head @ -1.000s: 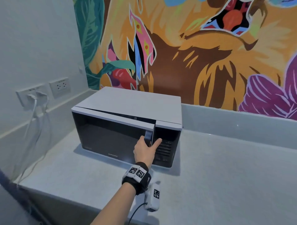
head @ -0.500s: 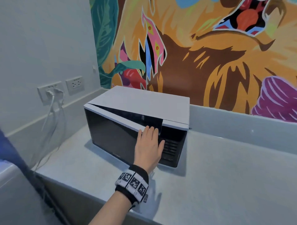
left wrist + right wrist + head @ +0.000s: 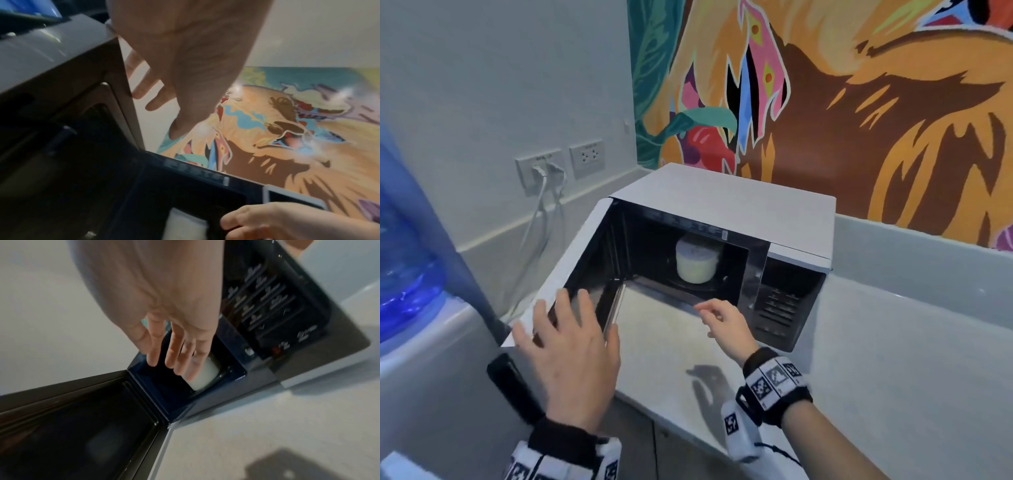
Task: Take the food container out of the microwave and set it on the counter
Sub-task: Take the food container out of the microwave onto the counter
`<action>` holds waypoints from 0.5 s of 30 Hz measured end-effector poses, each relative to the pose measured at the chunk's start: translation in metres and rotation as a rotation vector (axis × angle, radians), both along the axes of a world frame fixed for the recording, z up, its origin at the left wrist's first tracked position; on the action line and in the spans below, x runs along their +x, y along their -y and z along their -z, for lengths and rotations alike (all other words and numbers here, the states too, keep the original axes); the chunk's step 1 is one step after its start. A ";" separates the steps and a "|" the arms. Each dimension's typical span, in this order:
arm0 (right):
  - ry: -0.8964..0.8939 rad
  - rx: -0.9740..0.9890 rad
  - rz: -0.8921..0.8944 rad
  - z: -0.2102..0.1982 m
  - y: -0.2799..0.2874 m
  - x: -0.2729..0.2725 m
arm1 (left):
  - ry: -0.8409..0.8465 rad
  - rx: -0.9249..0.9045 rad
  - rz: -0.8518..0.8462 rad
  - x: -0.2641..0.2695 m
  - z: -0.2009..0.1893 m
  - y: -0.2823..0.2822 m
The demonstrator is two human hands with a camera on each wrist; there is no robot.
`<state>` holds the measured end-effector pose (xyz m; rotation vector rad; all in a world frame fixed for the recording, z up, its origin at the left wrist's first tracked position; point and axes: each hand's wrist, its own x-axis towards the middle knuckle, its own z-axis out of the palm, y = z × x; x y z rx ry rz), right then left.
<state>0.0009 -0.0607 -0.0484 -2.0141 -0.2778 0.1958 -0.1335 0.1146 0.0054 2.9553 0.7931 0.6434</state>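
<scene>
The food container (image 3: 697, 262), a pale round tub, is standing upright inside the microwave (image 3: 726, 212), its long axis vertical and its lid facing up, toward the back right of the cavity. Largest first: the counter (image 3: 893, 359) is carrying the microwave, whose door (image 3: 571, 270) is hanging wide open to your left. Your left hand (image 3: 566, 356) is resting against the door's free edge with fingers straight and spread, holding nothing. Your right hand (image 3: 726, 323) is hovering in front of the opening, fingers loosely extended toward the container, empty and apart from it. In the right wrist view your fingers (image 3: 176, 344) are hiding the container's top; its contents are hard to make out.
</scene>
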 end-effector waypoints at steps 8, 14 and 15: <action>-0.416 0.503 0.320 0.012 -0.026 0.075 | 0.004 0.013 0.151 0.046 0.029 -0.013; -0.494 0.649 0.555 0.017 -0.036 0.139 | -0.052 -0.632 0.626 0.186 0.059 0.001; -0.506 0.628 0.562 0.016 -0.037 0.150 | -0.086 -0.715 0.598 0.212 0.061 -0.001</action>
